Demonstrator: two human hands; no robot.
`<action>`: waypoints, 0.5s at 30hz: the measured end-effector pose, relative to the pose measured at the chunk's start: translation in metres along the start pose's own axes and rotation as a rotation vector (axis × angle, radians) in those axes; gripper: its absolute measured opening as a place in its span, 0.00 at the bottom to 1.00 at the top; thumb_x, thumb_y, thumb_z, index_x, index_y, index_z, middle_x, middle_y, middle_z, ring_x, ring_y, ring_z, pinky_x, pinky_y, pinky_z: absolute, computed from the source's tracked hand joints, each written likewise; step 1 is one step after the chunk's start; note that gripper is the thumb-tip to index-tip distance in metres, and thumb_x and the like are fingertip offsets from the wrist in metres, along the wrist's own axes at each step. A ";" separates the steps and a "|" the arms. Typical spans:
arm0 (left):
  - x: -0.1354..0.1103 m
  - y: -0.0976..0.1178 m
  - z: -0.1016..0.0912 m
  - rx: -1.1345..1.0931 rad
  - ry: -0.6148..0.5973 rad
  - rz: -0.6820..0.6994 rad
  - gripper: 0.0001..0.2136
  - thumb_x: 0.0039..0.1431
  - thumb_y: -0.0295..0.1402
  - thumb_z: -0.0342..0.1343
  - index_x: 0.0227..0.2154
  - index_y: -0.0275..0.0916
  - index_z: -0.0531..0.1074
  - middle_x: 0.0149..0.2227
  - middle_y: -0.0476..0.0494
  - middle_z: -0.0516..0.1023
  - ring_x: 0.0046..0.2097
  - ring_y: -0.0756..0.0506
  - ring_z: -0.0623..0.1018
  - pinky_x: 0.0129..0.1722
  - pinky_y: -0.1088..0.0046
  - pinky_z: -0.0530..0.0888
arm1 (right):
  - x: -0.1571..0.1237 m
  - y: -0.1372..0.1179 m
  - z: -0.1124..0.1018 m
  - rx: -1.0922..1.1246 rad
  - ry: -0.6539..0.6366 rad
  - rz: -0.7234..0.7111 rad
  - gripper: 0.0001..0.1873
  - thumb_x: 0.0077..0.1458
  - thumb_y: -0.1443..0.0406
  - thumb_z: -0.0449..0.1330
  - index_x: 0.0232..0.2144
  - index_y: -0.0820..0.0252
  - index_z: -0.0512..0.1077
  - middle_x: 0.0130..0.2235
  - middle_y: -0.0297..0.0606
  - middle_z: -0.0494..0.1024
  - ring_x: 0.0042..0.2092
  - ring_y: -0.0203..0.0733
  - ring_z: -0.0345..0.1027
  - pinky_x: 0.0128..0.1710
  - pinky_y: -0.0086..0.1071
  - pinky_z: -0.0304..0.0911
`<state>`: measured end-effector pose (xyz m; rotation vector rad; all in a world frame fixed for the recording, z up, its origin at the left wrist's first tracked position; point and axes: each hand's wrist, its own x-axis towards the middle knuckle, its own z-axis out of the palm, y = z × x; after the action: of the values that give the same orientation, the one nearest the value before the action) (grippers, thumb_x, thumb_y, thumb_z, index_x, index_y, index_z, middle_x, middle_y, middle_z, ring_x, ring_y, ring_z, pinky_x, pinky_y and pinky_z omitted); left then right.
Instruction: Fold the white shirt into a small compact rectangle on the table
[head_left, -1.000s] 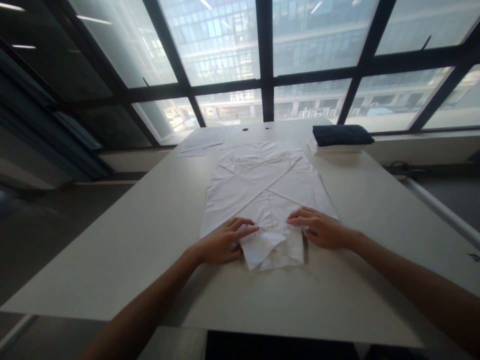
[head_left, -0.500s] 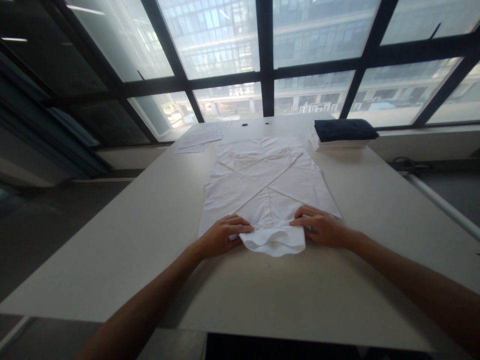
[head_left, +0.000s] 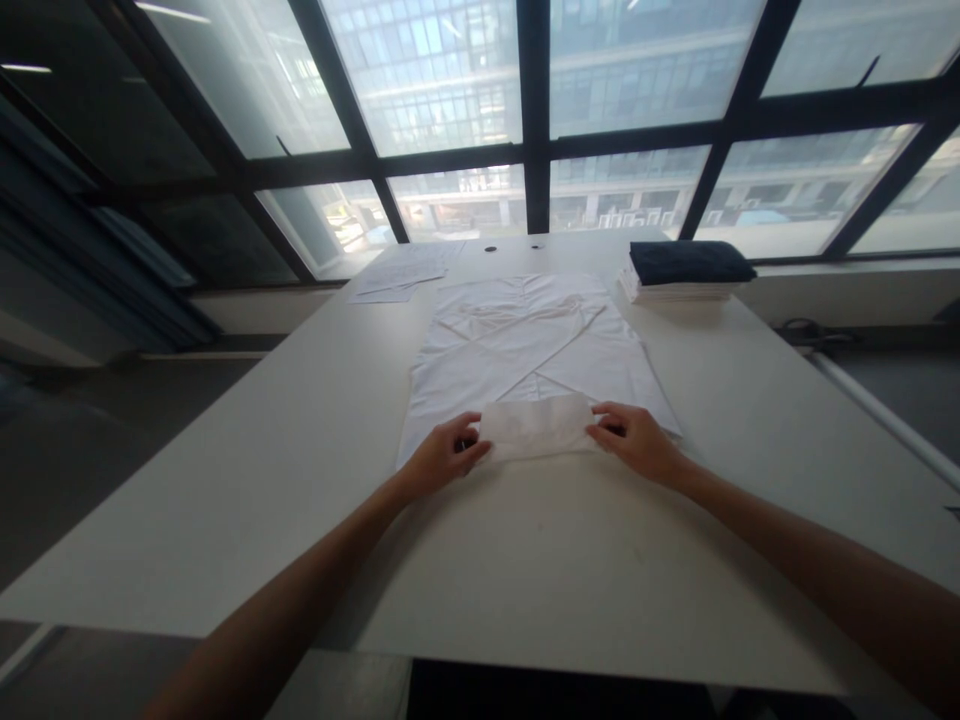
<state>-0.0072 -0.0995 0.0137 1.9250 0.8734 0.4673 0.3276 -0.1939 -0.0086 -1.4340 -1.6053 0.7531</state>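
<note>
A white shirt [head_left: 517, 345] lies flat on the white table [head_left: 300, 450], with folded layers crossing over its middle. At its near end, a white fabric flap [head_left: 536, 427] that looks like the collar is turned up over the body. My left hand [head_left: 444, 452] pinches the flap's left end, thumb below and fingers above. On the opposite side, my right hand [head_left: 634, 440] has its curled fingers and thumb closed on the right end. The flap stretches fairly straight between both hands.
At the back right sits a folded dark cloth [head_left: 690, 262] on a stack of white pieces [head_left: 686, 291]. Sheets of paper [head_left: 397, 272] lie at the back left. Two small dark round spots [head_left: 490, 249] mark the far tabletop. Large windows [head_left: 450, 80] stand behind the table.
The near flap, which hung open toward me, is now turned up and away over the shirt. Both hands have moved with it from its upper edge to its two ends.
</note>
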 end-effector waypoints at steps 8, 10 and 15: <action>0.005 0.002 0.005 0.071 0.136 -0.010 0.34 0.62 0.45 0.59 0.66 0.37 0.57 0.24 0.58 0.70 0.24 0.53 0.64 0.24 0.79 0.61 | -0.001 -0.009 0.001 -0.076 -0.009 -0.065 0.32 0.58 0.64 0.59 0.64 0.59 0.64 0.23 0.23 0.67 0.26 0.34 0.59 0.29 0.27 0.56; 0.005 0.005 0.005 0.118 0.162 0.001 0.34 0.62 0.45 0.59 0.67 0.37 0.58 0.24 0.57 0.70 0.25 0.53 0.65 0.27 0.79 0.62 | -0.002 -0.007 0.001 -0.148 -0.008 -0.089 0.28 0.58 0.65 0.59 0.61 0.57 0.69 0.25 0.25 0.69 0.27 0.34 0.60 0.30 0.27 0.57; 0.005 0.005 0.006 0.263 0.151 -0.006 0.25 0.64 0.45 0.56 0.60 0.38 0.73 0.23 0.55 0.71 0.25 0.52 0.65 0.28 0.77 0.60 | -0.003 -0.003 0.002 -0.329 -0.011 -0.129 0.16 0.60 0.65 0.58 0.47 0.59 0.80 0.33 0.37 0.79 0.33 0.39 0.69 0.37 0.31 0.63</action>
<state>0.0016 -0.1009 0.0152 2.1455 1.0828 0.5207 0.3238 -0.1970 -0.0075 -1.5354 -1.8743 0.4363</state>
